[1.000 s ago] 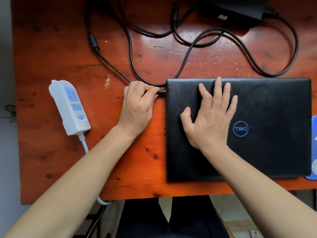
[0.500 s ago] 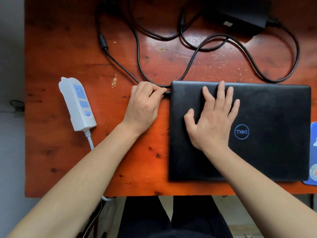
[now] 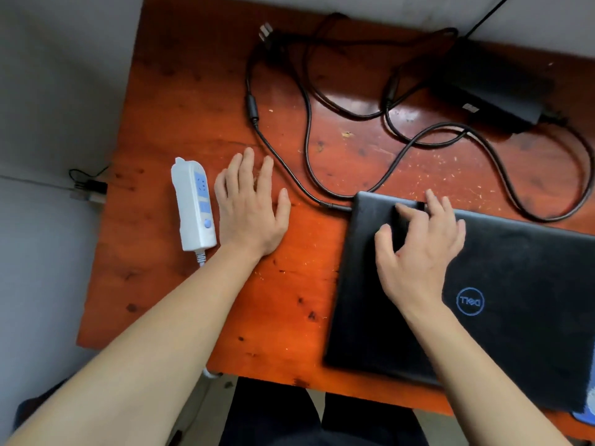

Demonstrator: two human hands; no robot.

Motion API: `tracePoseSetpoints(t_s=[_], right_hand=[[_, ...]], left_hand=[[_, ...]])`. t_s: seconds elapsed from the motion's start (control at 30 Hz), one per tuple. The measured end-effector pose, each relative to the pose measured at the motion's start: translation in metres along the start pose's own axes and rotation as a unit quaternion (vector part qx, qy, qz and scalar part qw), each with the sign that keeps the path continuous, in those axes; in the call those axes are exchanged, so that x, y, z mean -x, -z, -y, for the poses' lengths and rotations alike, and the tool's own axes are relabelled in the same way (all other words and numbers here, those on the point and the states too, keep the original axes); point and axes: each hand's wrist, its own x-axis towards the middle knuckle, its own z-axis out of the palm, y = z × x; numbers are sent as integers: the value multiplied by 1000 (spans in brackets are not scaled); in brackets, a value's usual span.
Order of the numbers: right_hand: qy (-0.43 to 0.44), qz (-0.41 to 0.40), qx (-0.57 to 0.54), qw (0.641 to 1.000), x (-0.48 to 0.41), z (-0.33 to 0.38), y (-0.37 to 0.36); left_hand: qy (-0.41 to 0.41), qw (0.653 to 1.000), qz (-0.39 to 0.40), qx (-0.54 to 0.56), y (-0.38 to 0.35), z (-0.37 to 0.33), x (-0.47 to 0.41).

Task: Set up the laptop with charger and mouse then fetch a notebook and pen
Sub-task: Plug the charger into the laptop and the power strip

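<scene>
Near the left edge of the orange-red wooden table point(image 3: 154, 101) lies a white power strip point(image 3: 193, 207) with blue sockets, its white cord running off the near edge. Just to its right, the left hand point(image 3: 249, 210) lies palm down on the bare wood, fingers straight and spread wide, holding nothing. Whether the little finger touches the strip I cannot tell.

Right of the thumb and apart from it, the black charger cable point(image 3: 252, 108) crosses the table. Its barrel connector point(image 3: 335, 207) sits in the left side of the laptop point(image 3: 515, 284), close to that machine's far-left corner. The cable's pronged plug point(image 3: 265, 30) lies loose at the table's far edge, well apart from the power strip and the left hand.

The closed black Dell laptop lies along the near edge toward the right. The right hand point(image 3: 418, 252) rests on the lid near its far-left corner, fingers loosely bent with the tips on the lid, gripping nothing. The charger brick point(image 3: 492, 88) lies toward the far-right corner, with cable loops between it and the laptop.
</scene>
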Motion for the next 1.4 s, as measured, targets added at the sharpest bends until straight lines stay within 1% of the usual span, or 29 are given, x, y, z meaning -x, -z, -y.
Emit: tracePoseSetpoints(t_s=[0.07, 0.17, 0.27, 0.37, 0.43, 0.53, 0.6, 0.67, 0.73, 0.83, 0.97, 1.03, 1.1, 1.13, 1.2, 1.27, 1.33, 1.37, 1.4], right_hand=[[51, -10, -52, 997, -32, 23, -4], [90, 39, -133, 986, -88, 69, -18], [124, 67, -151, 978, -136, 108, -37], [151, 76, -139, 976, -171, 137, -59], [161, 89, -91, 979, -189, 152, -76], [139, 85, -16, 987, -204, 166, -94], [128, 85, -3, 988, -210, 168, -98], [129, 111, -9, 985, -216, 165, -97], [115, 129, -56, 983, -221, 161, -89], [76, 91, -165, 979, -220, 152, -67], [12, 56, -307, 950, -208, 136, -35], [-24, 56, -363, 930, -198, 127, -22], [-70, 72, -441, 892, -183, 119, -10], [-97, 81, -485, 865, -174, 116, -4], [-145, 95, -578, 797, -156, 111, 6], [-182, 94, -644, 738, -139, 107, 17], [-200, 83, -690, 691, -122, 103, 26], [-204, 80, -711, 669, -114, 101, 30], [-207, 84, -727, 649, -105, 101, 34]], left_hand=[[7, 1000, -2, 3, -1, 1, -1], [7, 1000, -6, -1, -2, 1, -1], [9, 1000, -11, -5, -3, 1, -2], [14, 1000, -9, -15, -5, 0, -3], [16, 1000, -7, -20, -6, 2, -4], [17, 1000, 2, -21, -4, 2, -5], [17, 1000, 5, -20, -3, 1, -6], [16, 1000, 12, -20, -2, 0, -6], [18, 999, 18, -23, -2, 1, -6], [17, 999, 20, -26, -3, 2, -7], [15, 999, 22, -29, -5, 2, -7], [16, 999, 22, -26, -5, 2, -7], [20, 999, 24, -25, -4, 1, -6], [22, 999, 28, -23, -2, 1, -6], [25, 999, 37, -18, 2, -2, -6], [32, 998, 52, -14, 7, -3, -4], [23, 997, 70, -5, 13, -3, 1], [7, 998, 67, 14, 18, -2, 4], [-16, 998, 46, 36, 26, 2, 10]])
